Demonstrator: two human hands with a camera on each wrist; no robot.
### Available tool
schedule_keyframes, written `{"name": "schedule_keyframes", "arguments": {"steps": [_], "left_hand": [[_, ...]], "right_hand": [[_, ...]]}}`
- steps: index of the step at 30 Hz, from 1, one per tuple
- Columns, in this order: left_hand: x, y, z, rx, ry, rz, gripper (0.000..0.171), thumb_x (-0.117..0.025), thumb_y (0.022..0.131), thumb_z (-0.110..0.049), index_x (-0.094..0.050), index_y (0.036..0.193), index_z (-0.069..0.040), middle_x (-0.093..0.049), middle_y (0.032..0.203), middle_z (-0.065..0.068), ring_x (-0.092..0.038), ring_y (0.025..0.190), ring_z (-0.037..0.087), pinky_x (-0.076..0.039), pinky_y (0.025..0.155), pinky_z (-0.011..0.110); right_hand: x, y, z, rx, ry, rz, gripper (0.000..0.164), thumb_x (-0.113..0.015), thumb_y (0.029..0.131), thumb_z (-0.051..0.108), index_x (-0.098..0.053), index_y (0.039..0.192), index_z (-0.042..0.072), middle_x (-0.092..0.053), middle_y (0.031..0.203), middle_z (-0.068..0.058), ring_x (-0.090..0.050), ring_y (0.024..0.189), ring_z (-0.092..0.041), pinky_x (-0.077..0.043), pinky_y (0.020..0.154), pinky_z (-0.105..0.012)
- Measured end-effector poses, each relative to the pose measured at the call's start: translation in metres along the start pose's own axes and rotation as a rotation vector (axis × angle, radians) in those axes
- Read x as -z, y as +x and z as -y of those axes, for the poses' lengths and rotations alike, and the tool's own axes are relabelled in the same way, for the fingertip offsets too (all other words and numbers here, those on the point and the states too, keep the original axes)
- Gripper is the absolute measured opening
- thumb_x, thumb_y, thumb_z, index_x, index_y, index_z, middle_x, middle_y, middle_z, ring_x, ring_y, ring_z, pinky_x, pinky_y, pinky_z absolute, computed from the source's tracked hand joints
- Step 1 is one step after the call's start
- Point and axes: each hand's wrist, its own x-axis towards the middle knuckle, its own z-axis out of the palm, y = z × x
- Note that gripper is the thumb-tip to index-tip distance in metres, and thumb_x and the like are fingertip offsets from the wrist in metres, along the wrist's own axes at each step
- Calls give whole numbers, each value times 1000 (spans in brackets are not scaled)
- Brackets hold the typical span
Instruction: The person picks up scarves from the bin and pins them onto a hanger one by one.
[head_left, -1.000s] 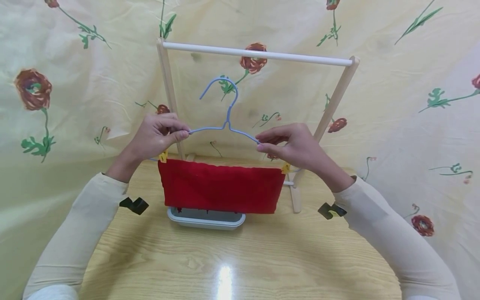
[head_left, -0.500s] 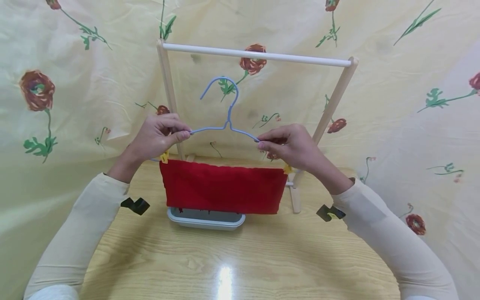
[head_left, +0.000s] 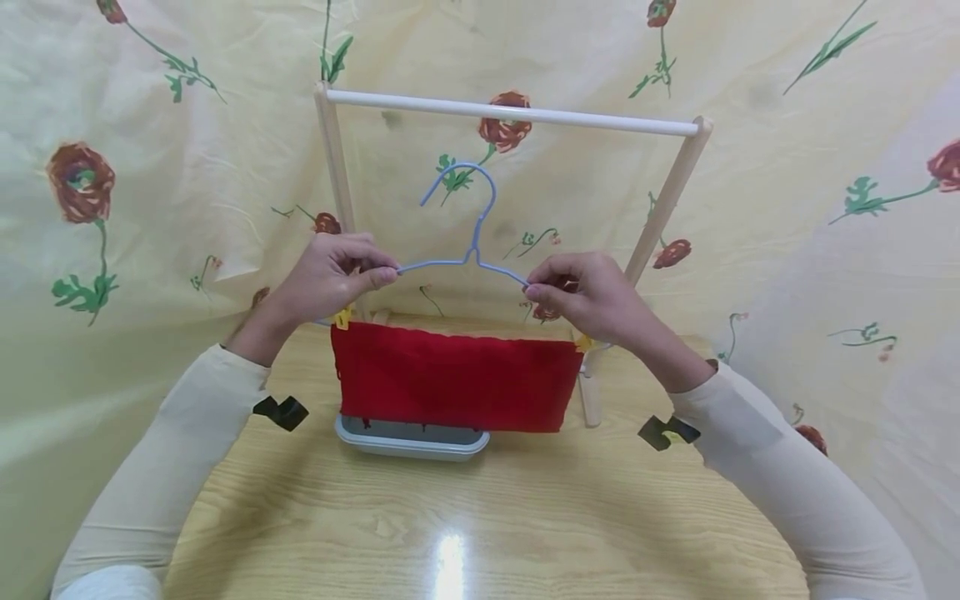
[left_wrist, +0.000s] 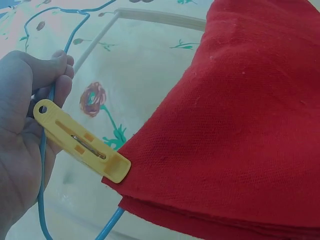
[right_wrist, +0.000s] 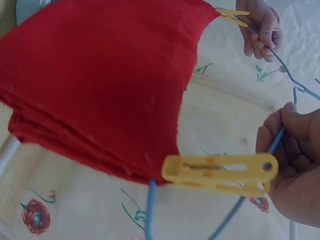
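Note:
A blue wire clothes hanger is held up between both hands, its hook uppermost and below the rack's top bar. My left hand pinches its left shoulder with thumb and fingers. On the other shoulder, my right hand pinches the wire the same way. A folded red cloth hangs over the hanger's lower wire. One yellow clothespin clips the cloth's left end in the left wrist view; another yellow clothespin grips its right end in the right wrist view.
Behind the hanger stands a wooden rack with a white top bar. A pale blue-grey tray sits on the wood-grain table, partly hidden under the cloth. A flowered sheet covers the background.
Both hands have shifted slightly right, the left more than the right, carrying the hanger and red cloth along. The hook now sits a little lower and farther right against the rack.

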Motion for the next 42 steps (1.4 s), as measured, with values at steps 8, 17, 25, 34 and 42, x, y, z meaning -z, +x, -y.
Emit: {"name": "schedule_keyframes", "arguments": {"steps": [8,17,25,34,42], "left_hand": [[-2,1,-2,77,33,43,10,-76,90,0,-79,99,-1,-65,79,3,-53,73,18,-43,62,26],[-2,3,-5,86,84,67,10,-77,90,-5,-79,100,-3,-70,80,2,-57,74,17,-46,64,24],[-5,4,-11,144,111,46,14,-80,90,-13,-80,102,-6,-74,84,-1,-63,76,16,-49,69,24],[6,-5,-12,217,116,-83,27,-74,96,-20,-75,120,-9,-77,111,7,-68,93,10,-52,80,21],[16,-14,-1,277,97,-277,32,-71,98,-22,-69,125,-5,-73,120,13,-67,100,2,-51,89,18]], "right_hand": [[-4,-2,-5,-48,61,-64,9,-68,97,4,-72,99,-4,-68,86,-14,-72,70,-15,-60,66,-27],[-5,-6,-3,-83,84,-114,11,-68,98,8,-73,101,-1,-68,90,-13,-71,74,-17,-58,69,-24],[-3,-11,-4,-85,66,-156,10,-68,98,8,-73,101,0,-69,93,-11,-66,80,-23,-49,64,-24],[11,-19,0,-48,24,-230,9,-70,97,7,-74,98,0,-67,83,-6,-60,74,-17,-44,57,-23],[24,-25,1,-55,-5,-266,10,-69,97,7,-74,99,-2,-66,79,-3,-58,72,-16,-45,59,-21]]}}
